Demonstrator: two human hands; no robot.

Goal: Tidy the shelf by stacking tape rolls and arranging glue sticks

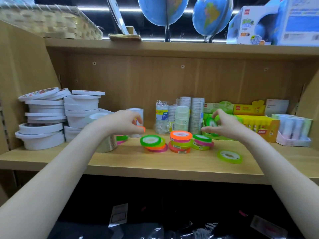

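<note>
Small neon tape rolls lie in low piles at the middle of the wooden shelf (155,163). The centre pile (180,141) has an orange roll on top. A leaning pile with a green roll on top (151,141) is to its left, and a short green and pink pile (202,143) to its right. One green roll (229,156) lies alone near the front. My left hand (125,122) pinches an orange roll (141,128) above the shelf. My right hand (222,125) holds a green roll (212,123) upright. The yellow glue stick box (259,126) stands at the right.
Stacks of large white tape rolls (44,118) fill the left end. Clear tape packs (186,114) stand at the back centre. A pastel tray of sticks (293,130) sits at the far right. Globes (162,11), a boxed globe and a basket (50,21) are on the shelf above.
</note>
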